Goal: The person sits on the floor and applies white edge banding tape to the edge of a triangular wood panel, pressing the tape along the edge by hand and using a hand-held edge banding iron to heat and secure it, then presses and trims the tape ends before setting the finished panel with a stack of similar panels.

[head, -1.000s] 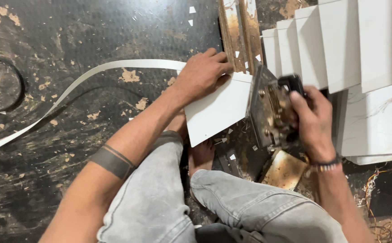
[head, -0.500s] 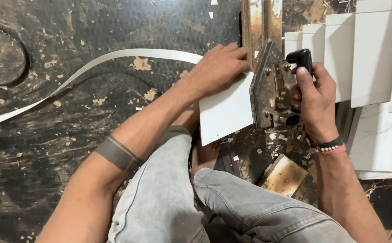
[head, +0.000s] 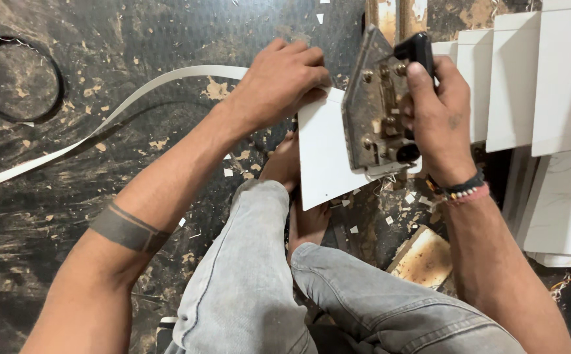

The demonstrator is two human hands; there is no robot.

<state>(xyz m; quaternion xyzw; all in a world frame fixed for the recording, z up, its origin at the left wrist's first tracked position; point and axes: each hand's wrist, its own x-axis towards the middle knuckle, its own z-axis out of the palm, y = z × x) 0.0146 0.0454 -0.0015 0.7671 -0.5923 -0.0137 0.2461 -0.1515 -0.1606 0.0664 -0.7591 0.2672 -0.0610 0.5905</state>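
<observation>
Denim, pale grey and creased, fills the lower middle of the view where the person's bent knees [head: 259, 282] come together, with a bare foot [head: 305, 219] tucked between them on the floor. Just beyond the knees a flat white panel [head: 325, 160], smooth and square-cornered, lies tilted over the foot. The left hand [head: 279, 82] presses down on the panel's upper left part, fingers curled and close together over its edge. The right hand [head: 436, 111] is wrapped tight around the black handle [head: 416, 49] of a worn metal trimming tool [head: 374, 105], a dull, scuffed plate with brass-coloured screws that sits against the panel's right edge. A beaded bracelet [head: 462, 190] circles that wrist. Small white chips [head: 390, 196] litter the ground beneath the tool, and a stained wooden block [head: 423, 255] lies beside the right forearm. Dark, scratched flooring [head: 69, 216] spotted with pale flecks spreads to the left, crossed by a long curving strip of white edge banding [head: 101, 128]. Farther right, more white panels [head: 541, 78] are stacked in overlapping steps.
</observation>
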